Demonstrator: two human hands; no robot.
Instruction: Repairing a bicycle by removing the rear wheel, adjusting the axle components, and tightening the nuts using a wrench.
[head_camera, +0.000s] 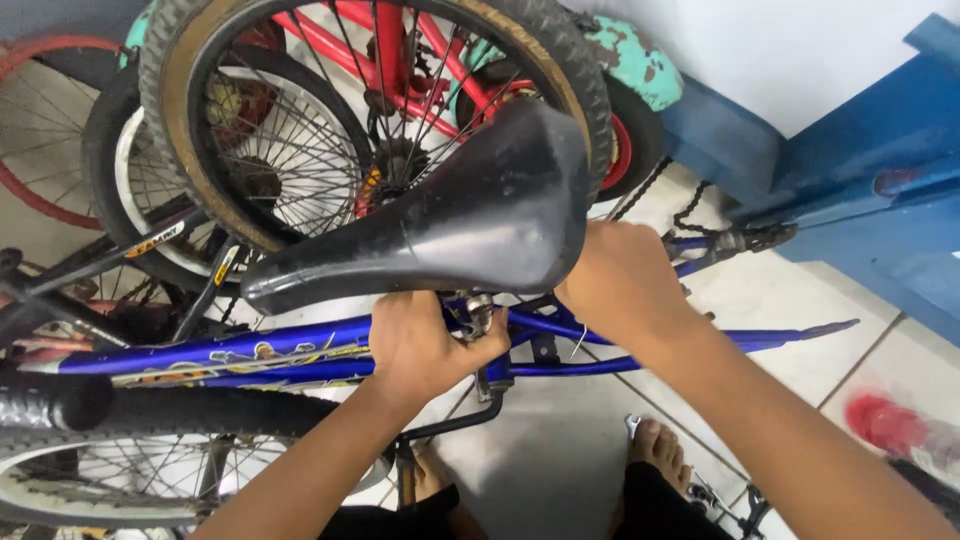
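**Both hands under the saddle, at the clamp**

Gripping beneath a black bicycle saddle (470, 215), which sits tilted nose-down to the left over a blue bicycle frame (250, 355); left hand (425, 345) curled shut just below the saddle, fingers closed around the metal saddle clamp (478, 315) at the top of the seat post, probably to steady or turn it; right hand (620, 285) tucked behind the saddle's broad rear edge, fingers hidden, so cannot tell whether spread or pinching; likely bracing the saddle from that side.

Standing close, bare feet (655, 445) on the tiled floor (780, 300) right beside the frame, presumably for reach; stacked upright behind, a spoked wheel with tan-walled tyre (370, 110) and a red frame (400, 45); knobby black tyre (150, 415) at lower left; loose chain (690, 205) draped near a blue bench (860, 200).
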